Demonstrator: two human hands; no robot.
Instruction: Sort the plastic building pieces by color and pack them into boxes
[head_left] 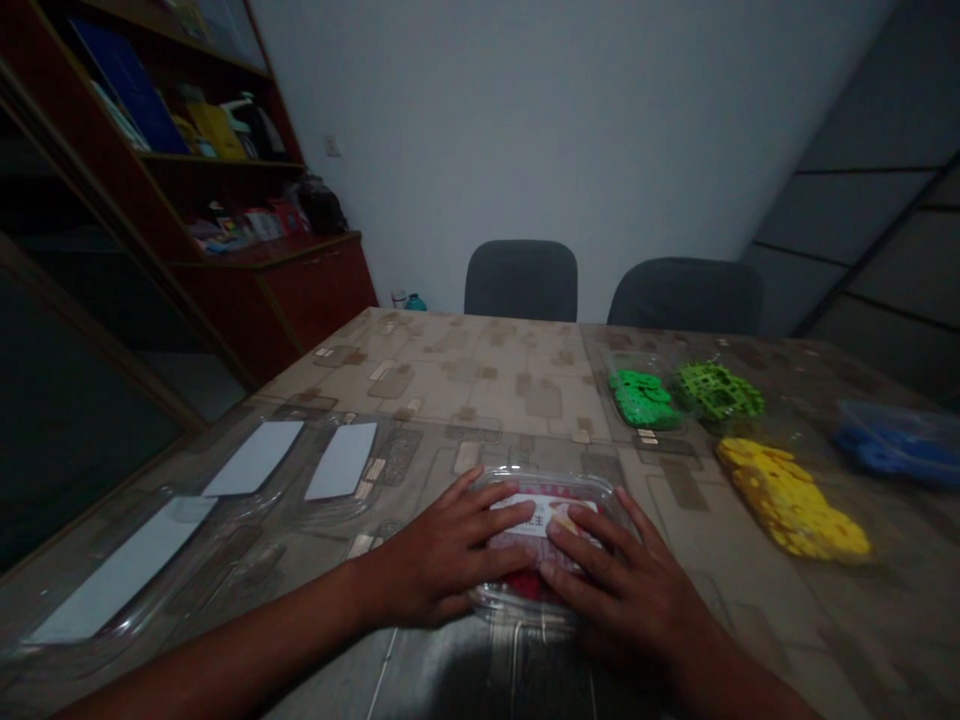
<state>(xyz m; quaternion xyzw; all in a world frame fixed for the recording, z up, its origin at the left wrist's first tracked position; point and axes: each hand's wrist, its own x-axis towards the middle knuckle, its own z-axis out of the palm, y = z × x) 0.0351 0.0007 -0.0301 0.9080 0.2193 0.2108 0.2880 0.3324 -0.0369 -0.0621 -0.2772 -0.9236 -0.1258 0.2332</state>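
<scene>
A clear plastic box with a white-and-pink label and red pieces inside lies on the table right in front of me. My left hand rests flat on its lid from the left, fingers spread. My right hand lies flat on the lid from the right, fingers stretched out. Both hands press on top; neither wraps around anything.
The patterned table carries clear lids with white labels at the left. Green pieces, lighter green pieces, yellow pieces and a blue-filled box sit at the right. Two grey chairs stand behind; a wooden shelf is left.
</scene>
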